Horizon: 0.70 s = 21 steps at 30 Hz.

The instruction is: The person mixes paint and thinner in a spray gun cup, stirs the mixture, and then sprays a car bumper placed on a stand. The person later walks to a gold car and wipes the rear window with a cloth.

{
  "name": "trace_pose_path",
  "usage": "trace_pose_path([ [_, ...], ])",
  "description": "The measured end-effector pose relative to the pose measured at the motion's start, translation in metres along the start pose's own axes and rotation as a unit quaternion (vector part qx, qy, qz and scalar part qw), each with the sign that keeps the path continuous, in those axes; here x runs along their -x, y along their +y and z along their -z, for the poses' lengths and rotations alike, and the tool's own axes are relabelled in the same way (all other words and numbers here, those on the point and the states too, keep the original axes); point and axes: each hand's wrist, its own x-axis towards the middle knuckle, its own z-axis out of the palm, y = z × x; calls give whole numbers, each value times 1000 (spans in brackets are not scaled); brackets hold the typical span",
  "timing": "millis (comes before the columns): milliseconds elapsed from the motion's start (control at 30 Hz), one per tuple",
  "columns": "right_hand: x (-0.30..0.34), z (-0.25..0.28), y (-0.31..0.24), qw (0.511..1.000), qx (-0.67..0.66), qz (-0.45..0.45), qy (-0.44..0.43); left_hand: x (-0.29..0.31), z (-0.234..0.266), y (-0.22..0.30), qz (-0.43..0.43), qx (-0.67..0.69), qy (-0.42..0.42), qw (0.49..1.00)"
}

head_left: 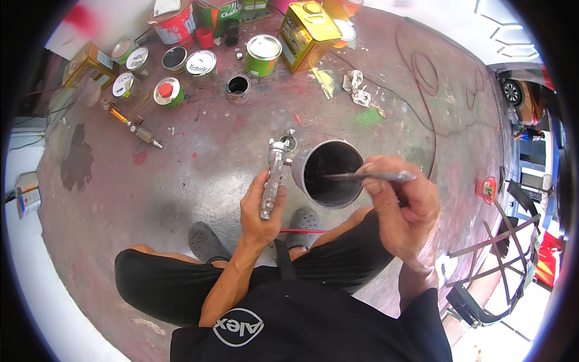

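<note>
My left hand [260, 211] grips the silver body of a spray gun [274, 176] held above the floor. Its grey metal cup [329, 174] sits on the gun's right side, mouth up, dark inside. My right hand [403, 208] pinches a thin paint-crusted stick [368, 177] whose tip reaches into the cup's mouth. I squat over the stained concrete floor, with my knees and grey clogs [205, 241] below the gun.
Several paint cans [263, 54] and small tins [168, 92] stand at the top left, with a yellow rectangular can [309, 35]. A brass-and-steel tool [131, 125] lies on the floor. Crumpled rag [357, 87], red hose [301, 231], metal frame [494, 265] at right.
</note>
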Motion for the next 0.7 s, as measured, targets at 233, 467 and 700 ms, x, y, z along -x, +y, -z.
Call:
trace_pose_path([
  [233,-3,-2,6,998,-19,52,-8,1,-2,0,-12,14,6,1000],
  [467,0,-2,6,997,-58,45,-11,1,0,-1,-13,22,6,1000],
  [700,1,-2,3,998,-51,38,-9,2,1,2,4,7,3,1000],
])
